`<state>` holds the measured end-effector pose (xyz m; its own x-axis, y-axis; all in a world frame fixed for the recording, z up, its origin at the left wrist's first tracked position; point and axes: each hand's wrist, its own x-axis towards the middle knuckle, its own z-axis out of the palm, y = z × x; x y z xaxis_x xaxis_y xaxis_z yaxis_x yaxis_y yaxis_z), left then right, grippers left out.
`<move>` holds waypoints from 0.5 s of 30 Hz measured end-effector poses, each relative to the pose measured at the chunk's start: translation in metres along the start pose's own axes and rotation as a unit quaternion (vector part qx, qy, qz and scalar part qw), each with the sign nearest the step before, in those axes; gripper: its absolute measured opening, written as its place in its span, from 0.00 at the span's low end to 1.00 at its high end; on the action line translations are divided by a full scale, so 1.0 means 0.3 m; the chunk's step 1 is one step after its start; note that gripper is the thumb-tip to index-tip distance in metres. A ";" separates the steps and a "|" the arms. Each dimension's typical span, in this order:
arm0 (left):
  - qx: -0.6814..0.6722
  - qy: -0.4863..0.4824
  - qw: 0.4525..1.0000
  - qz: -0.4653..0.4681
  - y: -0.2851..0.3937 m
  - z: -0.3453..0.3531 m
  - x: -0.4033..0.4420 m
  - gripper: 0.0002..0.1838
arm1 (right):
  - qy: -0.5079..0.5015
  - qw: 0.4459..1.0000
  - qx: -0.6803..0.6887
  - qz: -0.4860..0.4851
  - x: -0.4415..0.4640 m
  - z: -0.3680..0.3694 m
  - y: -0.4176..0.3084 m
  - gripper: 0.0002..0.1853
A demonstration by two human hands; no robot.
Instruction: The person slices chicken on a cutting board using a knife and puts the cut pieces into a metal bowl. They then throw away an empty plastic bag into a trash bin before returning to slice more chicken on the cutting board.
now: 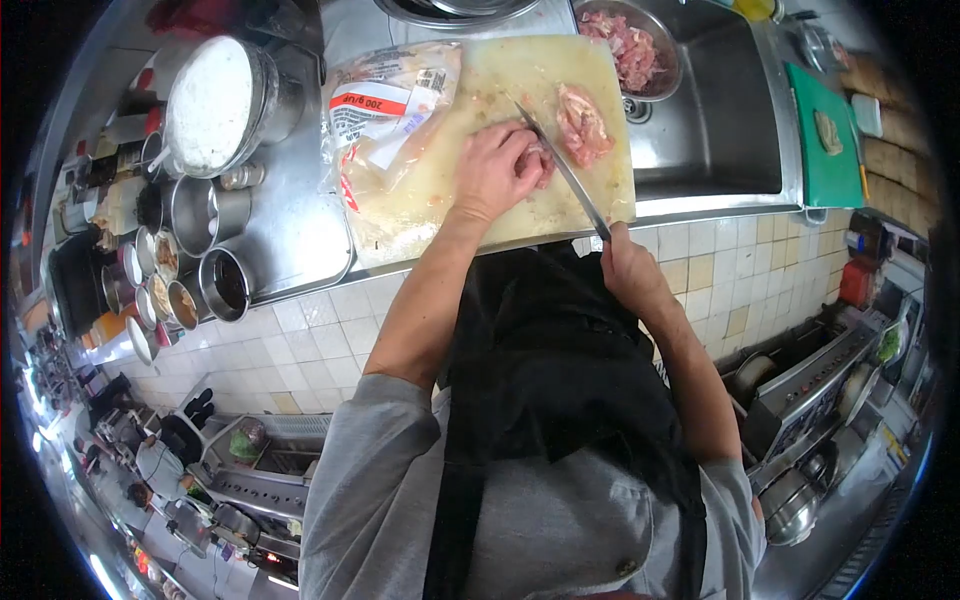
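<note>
My right hand [634, 268] is closed round the handle of a long knife [568, 172], whose blade points up and left across the cutting board [490, 215]. My left hand [497, 168], fingers curled, presses on a piece of raw meat [543, 168] just left of the blade. Part of that piece is hidden under the fingers. To the right of the knife lies another raw piece of meat [583, 125], apart from both hands. A printed clear plastic bag [385, 115] rests on the board's left side.
A metal bowl of cut raw meat [625, 50] stands at the sink's [710, 120] upper left. Left of the board are a large pot with a white top [212, 105] and several metal containers [225, 283]. A green board [822, 135] lies right of the sink.
</note>
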<state>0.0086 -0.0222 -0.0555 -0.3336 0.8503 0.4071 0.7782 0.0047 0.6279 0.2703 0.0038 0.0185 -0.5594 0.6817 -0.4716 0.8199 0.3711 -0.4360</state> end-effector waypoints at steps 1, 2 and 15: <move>0.000 0.002 1.000 0.006 0.000 0.001 0.002 0.11 | 0.003 1.000 0.013 -0.006 0.005 0.012 0.004 0.11; 0.000 0.004 1.000 0.011 -0.001 0.002 0.004 0.11 | 0.006 1.000 0.027 -0.012 0.010 0.018 0.005 0.11; 0.002 0.020 1.000 0.013 -0.013 0.021 -0.001 0.12 | -0.020 0.999 0.013 -0.037 0.273 0.024 -0.093 0.08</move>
<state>0.0090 -0.0190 -0.0623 -0.3343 0.8288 0.4487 0.7885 -0.0148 0.6148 0.2007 0.0446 -0.0134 -0.6238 0.6269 -0.4667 0.7725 0.4037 -0.4902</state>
